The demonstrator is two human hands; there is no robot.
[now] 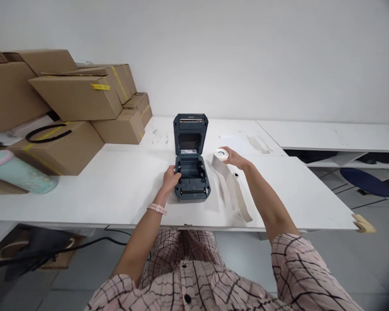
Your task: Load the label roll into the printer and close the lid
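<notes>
A dark label printer (191, 183) stands on the white table with its lid (190, 131) tilted up and back, so the inner bay shows. My left hand (171, 177) grips the printer's left side, thumb over the edge. To the right of the printer, my right hand (232, 158) is closed around a roll of labels (219, 154). A loose strip of label paper (238, 196) trails from that roll down to the tabletop. Close by the strip lies a small round black-and-white piece (236, 175), too small to name.
Cardboard boxes (81, 97) are stacked at the left against the wall, with a black band (48, 133) on one. A mint-green bottle (29, 172) lies at the far left. Beyond the table (294, 194) at right is a blue stool (366, 181).
</notes>
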